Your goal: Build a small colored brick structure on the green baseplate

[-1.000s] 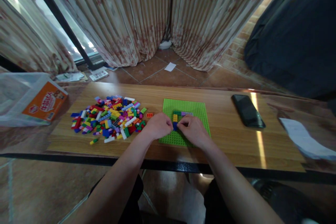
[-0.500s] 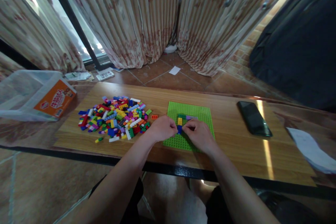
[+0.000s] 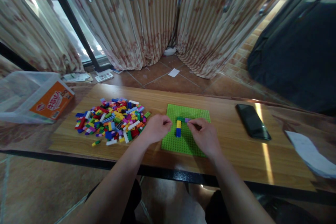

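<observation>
A green baseplate (image 3: 172, 144) lies on the wooden table. On it stands an L-shaped row of bricks: a blue brick (image 3: 178, 132) nearest me, a yellow brick (image 3: 179, 124) beyond it, a green brick (image 3: 180, 119) at the corner and a purple brick (image 3: 187, 120) to the right. My left hand (image 3: 158, 128) hovers at the plate's left edge, fingers curled together; whether anything is in them is hidden. Over the plate's right side is my right hand (image 3: 204, 135), thumb and finger pinched close to the purple brick. I cannot make out anything between them.
Left of the plate spreads a pile of loose coloured bricks (image 3: 115, 119). A clear plastic bin (image 3: 31, 77) with an orange label stands at the far left. On the right lie a black phone (image 3: 252, 121) and white paper (image 3: 309, 150).
Both hands have moved away from the blue brick, the left one leftward and the right one slightly up and right. The blue brick is now uncovered. The red brick by the pile is now hidden.
</observation>
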`<state>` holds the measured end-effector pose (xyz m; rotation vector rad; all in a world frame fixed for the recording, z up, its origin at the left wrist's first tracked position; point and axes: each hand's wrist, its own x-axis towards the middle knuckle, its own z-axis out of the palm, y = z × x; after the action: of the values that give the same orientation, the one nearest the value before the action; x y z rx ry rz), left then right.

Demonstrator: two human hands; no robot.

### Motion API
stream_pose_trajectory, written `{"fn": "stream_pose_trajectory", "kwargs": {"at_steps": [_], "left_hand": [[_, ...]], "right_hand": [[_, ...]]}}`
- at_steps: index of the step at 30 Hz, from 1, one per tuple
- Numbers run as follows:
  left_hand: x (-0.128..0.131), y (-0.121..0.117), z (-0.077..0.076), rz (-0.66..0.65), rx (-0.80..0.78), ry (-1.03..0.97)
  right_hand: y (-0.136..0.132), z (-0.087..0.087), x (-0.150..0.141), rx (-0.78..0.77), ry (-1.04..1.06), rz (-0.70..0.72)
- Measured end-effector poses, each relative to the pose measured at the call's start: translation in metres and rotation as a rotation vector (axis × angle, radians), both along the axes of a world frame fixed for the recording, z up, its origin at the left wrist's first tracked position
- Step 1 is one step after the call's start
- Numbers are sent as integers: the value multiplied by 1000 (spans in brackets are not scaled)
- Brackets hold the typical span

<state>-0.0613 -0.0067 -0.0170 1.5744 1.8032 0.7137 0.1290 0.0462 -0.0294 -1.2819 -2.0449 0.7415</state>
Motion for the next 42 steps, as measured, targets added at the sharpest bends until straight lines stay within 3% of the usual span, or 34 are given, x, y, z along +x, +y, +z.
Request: {"fn": "stream_pose_trajectory", "kwargs": {"at_steps": [5,10,18,26,30,34,38,42], "left_hand": [[9,-1,5,-14,-5,74],[14,-3,9,-37,-38,117],[17,-6,1,-39,-25,143],[17,-4,-3,-43,2,142],[16,-3,0,-42,-11,138],[17,-3,1,-36,-19,152],[17,-2,-1,-36,-21,174],[15,-3,0,-40,-37,186]], "right_hand": [[-11,-3,-15,-65,-105,22],[-5,1,-21,-151,-174,-22],[5,1,-21,-219,-139,18],[-2,-2,-20,-110,-117,19],[-4,-6,-7,52,-79,-31],[-7,-11,0,232,-264,-119],[-24,-17,-14,263,-468,-38],[-41,-18,-29,256,-505,59]]}}
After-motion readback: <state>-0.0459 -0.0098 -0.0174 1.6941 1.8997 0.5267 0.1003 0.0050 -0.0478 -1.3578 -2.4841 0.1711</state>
